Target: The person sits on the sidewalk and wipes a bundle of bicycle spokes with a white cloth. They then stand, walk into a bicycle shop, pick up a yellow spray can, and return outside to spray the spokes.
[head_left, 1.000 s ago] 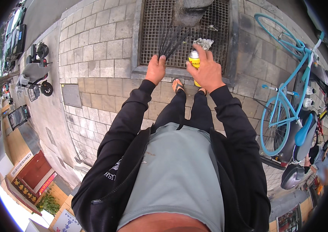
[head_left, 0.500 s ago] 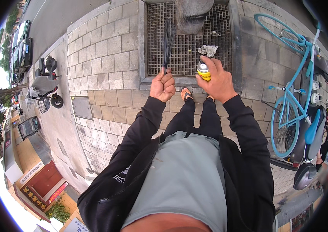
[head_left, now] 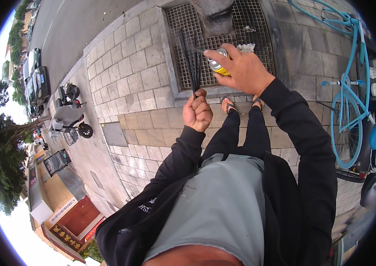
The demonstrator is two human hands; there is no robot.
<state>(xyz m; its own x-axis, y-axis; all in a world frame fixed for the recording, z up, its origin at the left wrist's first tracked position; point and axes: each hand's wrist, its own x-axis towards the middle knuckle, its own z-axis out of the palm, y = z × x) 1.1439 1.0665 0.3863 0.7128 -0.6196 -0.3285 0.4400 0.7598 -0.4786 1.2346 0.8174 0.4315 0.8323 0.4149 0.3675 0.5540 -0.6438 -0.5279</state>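
Observation:
Upright in my left hand (head_left: 198,111) is a bundle of long, thin black rods (head_left: 192,66), spread slightly toward their far ends. My fingers close tightly around its near end. The exact kind of rod cannot be made out. My right hand (head_left: 249,73) grips a yellow and silver spray can (head_left: 220,63), tilted toward the rods, with the index finger on its nozzle. A faint mist hangs between the nozzle and the rods. Part of the can is hidden behind my fingers.
A tree trunk (head_left: 215,17) rises through the metal grate (head_left: 252,11), where crumpled white tissue (head_left: 246,47) lies. To the right stand a light-blue bicycle (head_left: 352,75) and other parked bikes. At left, a scooter (head_left: 69,113) is parked near the road.
My right hand has brought the spray can left and tipped it toward the rods, its index finger now pressing the nozzle. Mist has appeared. The whole view has shifted slightly.

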